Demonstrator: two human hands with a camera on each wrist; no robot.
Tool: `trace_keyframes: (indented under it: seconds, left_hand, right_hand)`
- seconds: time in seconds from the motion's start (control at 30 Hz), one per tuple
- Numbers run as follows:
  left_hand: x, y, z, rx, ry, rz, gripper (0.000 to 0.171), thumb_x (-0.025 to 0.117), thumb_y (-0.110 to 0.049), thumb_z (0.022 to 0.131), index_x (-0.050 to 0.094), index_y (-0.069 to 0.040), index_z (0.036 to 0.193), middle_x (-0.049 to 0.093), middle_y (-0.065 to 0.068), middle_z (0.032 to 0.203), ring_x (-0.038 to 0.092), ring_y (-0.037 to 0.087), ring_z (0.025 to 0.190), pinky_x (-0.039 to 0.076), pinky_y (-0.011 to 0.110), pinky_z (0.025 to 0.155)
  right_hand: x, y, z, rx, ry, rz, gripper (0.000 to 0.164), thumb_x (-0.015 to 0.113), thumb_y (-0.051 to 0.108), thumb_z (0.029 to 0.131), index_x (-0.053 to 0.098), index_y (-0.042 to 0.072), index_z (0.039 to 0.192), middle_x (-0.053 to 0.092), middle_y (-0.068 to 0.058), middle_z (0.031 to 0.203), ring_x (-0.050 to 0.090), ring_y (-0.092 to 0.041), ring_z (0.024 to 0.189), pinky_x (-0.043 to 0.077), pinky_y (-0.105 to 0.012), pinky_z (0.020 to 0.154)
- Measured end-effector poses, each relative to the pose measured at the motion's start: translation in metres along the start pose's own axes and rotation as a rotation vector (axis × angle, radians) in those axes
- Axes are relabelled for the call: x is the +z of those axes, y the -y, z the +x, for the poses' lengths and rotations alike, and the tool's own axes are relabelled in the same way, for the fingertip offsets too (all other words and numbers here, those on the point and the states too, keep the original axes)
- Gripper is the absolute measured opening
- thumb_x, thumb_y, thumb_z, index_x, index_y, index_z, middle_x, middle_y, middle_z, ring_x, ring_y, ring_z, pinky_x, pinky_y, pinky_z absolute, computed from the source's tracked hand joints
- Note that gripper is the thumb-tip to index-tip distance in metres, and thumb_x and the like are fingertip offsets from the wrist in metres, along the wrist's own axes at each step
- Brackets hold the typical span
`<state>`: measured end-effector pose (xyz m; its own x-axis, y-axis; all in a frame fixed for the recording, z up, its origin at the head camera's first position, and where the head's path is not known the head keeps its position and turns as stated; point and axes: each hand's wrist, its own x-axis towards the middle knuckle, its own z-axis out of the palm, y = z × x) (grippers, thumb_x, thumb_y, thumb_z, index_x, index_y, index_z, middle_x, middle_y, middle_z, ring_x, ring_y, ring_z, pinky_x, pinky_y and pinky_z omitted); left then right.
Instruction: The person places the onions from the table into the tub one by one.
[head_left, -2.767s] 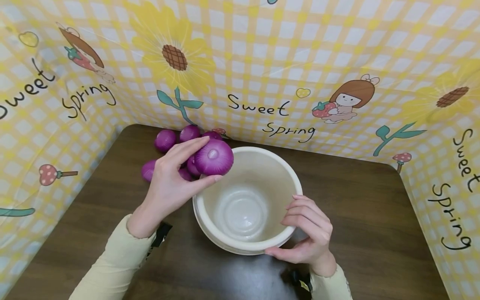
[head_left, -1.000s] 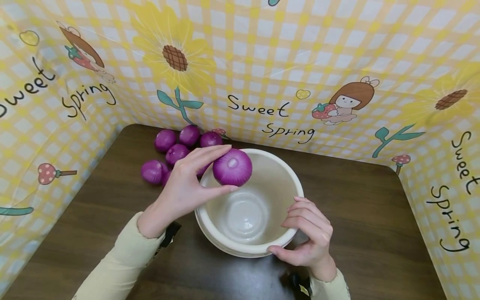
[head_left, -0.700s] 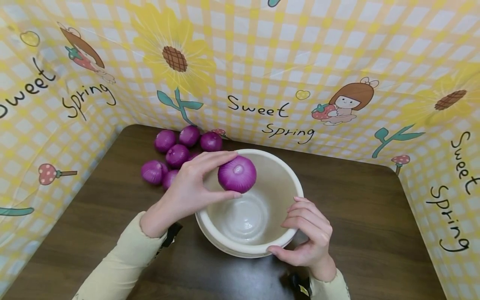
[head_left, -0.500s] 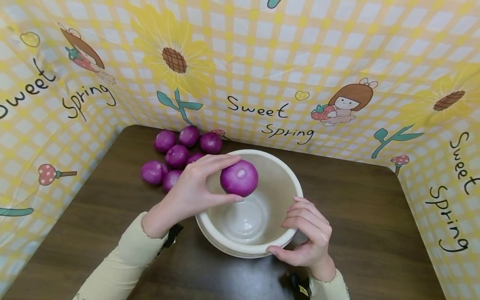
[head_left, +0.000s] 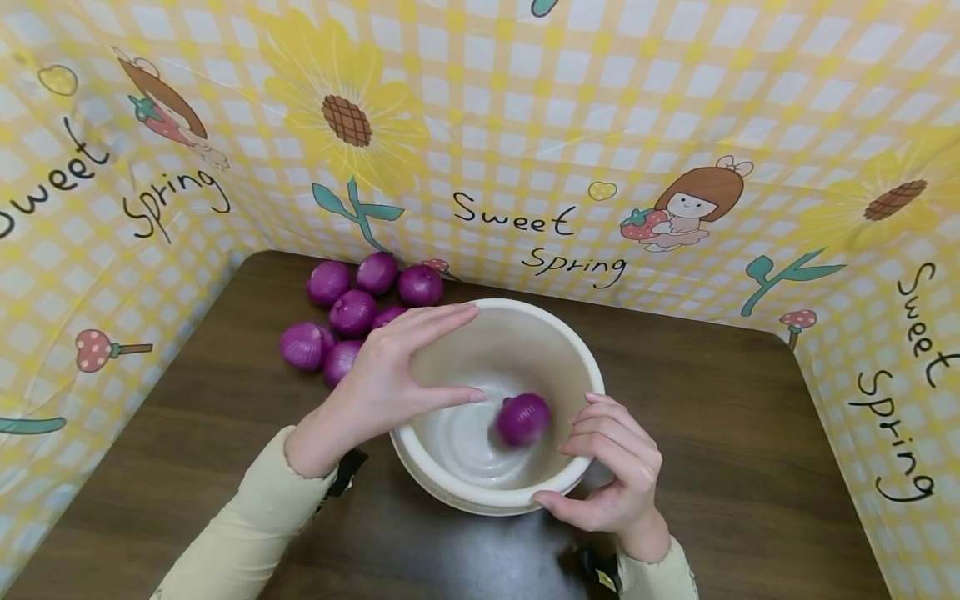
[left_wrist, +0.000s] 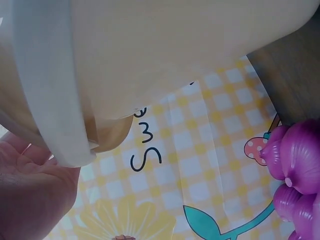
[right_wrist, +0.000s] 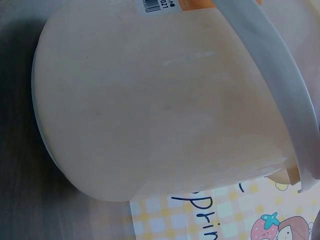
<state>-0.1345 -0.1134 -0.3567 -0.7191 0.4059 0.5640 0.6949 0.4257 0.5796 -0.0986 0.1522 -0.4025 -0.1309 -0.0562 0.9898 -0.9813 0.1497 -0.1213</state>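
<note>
round purple onion (head_left: pixel 523 419) inside deep cream plastic tub (head_left: pixel 480 497); left hand (head_left: pixel 386 371) spread, empty, over rim; right hand (head_left: pixel 618 467) gripping rim. loose onion could roll, bruising; slack grip might let tub slide.

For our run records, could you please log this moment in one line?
left hand: empty, over bucket | right hand: grips bucket | onion: in bucket | other onions: on table
</note>
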Motion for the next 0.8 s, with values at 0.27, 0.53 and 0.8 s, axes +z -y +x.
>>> trace_keyframes:
  seconds: [0.27,0.53,0.8]
  left_hand:
    - [-0.005,0.001,-0.003,-0.019,-0.053,-0.018,0.081,0.098,-0.027,0.068,0.064,-0.011,0.140,0.061,-0.002,0.141,0.053,0.020,0.131,0.040,0.035,0.110]
    - [-0.012,0.004,-0.006,-0.044,-0.119,-0.010,0.076,0.098,-0.024,0.068,0.066,-0.013,0.137,0.062,-0.002,0.139,0.053,0.021,0.131,0.040,0.036,0.110]
    - [-0.023,0.010,-0.010,-0.080,-0.184,0.012,0.071,0.096,-0.015,0.071,0.067,-0.013,0.136,0.064,-0.003,0.137,0.054,0.020,0.131,0.040,0.037,0.111]
  right_hand:
    - [0.001,0.000,0.000,-0.007,-0.005,-0.004,0.050,0.088,0.039,0.076,0.062,0.000,0.060,0.059,-0.010,0.062,0.054,-0.027,0.057,0.054,-0.045,0.089]
    - [0.000,0.000,0.000,-0.003,-0.001,-0.001,0.049,0.088,0.039,0.075,0.062,0.000,0.061,0.059,-0.010,0.062,0.054,-0.028,0.058,0.054,-0.045,0.090]
    - [0.000,0.001,-0.001,0.003,0.005,-0.001,0.048,0.088,0.038,0.075,0.063,0.000,0.061,0.060,-0.010,0.063,0.054,-0.028,0.059,0.054,-0.044,0.091]
